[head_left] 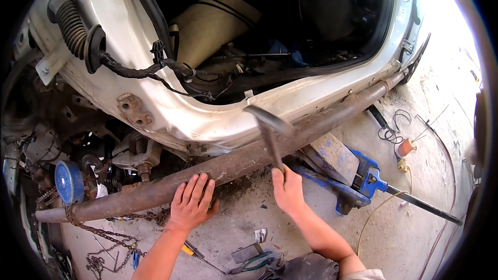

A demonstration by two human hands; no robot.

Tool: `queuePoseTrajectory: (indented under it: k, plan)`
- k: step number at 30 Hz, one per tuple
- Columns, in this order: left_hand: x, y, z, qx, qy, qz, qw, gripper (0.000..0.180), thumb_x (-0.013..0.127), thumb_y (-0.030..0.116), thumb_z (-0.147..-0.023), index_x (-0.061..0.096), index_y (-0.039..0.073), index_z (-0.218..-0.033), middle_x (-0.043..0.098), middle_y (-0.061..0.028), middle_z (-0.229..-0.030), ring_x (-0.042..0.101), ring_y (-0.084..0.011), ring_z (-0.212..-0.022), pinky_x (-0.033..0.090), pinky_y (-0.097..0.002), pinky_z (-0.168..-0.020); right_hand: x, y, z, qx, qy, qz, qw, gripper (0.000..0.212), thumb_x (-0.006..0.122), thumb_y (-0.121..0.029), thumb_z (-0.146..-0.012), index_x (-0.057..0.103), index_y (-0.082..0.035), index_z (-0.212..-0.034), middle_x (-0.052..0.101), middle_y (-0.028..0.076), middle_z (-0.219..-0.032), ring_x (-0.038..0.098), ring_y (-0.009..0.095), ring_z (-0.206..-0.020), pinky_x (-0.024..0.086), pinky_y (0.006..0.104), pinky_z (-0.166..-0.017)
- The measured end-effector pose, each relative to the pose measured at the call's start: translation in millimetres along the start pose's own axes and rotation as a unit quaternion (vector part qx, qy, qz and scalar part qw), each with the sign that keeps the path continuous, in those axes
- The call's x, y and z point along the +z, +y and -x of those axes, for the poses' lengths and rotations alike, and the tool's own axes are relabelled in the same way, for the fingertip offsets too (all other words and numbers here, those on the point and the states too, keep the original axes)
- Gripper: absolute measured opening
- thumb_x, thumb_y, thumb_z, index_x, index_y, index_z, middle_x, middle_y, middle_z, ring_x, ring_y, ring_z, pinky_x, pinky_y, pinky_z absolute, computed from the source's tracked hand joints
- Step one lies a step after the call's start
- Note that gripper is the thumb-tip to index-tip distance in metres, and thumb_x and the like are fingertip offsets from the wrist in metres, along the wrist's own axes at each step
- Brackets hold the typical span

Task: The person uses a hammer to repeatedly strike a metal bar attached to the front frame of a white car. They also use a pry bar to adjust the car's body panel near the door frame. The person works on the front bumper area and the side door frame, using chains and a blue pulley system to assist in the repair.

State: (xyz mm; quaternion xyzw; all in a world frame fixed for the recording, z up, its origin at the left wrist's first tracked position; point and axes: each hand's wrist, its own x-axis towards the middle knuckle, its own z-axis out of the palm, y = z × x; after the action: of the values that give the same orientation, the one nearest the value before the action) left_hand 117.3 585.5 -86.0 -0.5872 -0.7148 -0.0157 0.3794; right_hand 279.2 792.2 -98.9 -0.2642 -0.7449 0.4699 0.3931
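My left hand (191,203) lies with its fingers stretched flat on a long, rusty steel pipe (244,167). The pipe runs along the sill of a white car body (202,120), from the lower left up to the far right. In my right hand (288,191) is a hammer (272,148), gripped by its handle. Its head is smeared by motion and shows over the pipe, close to the lower door frame. I cannot tell whether the head touches the metal.
A blue floor jack (345,199) with a long dark handle stands under the pipe. Chain (111,238) hangs from the pipe's left end, beside a blue round part (69,182). Pliers (254,265) and a screwdriver (199,253) lie on the floor. A wiring harness (124,68) crosses the door opening.
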Motion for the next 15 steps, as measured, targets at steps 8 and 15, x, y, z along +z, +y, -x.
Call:
queuePoseTrajectory:
  k: [8,15]
  plan:
    - [5.3,1.7,-0.2,-0.005,-0.006,0.005,1.000,0.067,0.066,0.041,-0.071,0.051,0.010,-0.129,0.049,-0.0109,-0.134,0.045,-0.0261,-0.125,0.029,-0.0423,-0.106,6.0,0.7,2.5,0.009,-0.010,-0.035,0.999,0.029,0.054,-0.025,-0.092,0.053,0.000,-0.078,0.046,0.017,-0.056,0.046,0.027,-0.048,0.041,0.0364,-0.050]
    - [-4.8,1.7,-4.3,-0.009,-0.019,0.009,1.000,0.068,0.067,0.045,-0.070,0.053,0.011,-0.128,0.050,-0.0094,-0.134,0.047,-0.0246,-0.123,0.028,-0.0412,-0.106,-2.9,-4.3,2.6,0.028,-0.021,-0.030,0.999,0.033,0.052,-0.027,-0.092,0.052,0.002,-0.077,0.049,0.022,-0.059,0.048,0.041,-0.057,0.042,0.0401,-0.054]
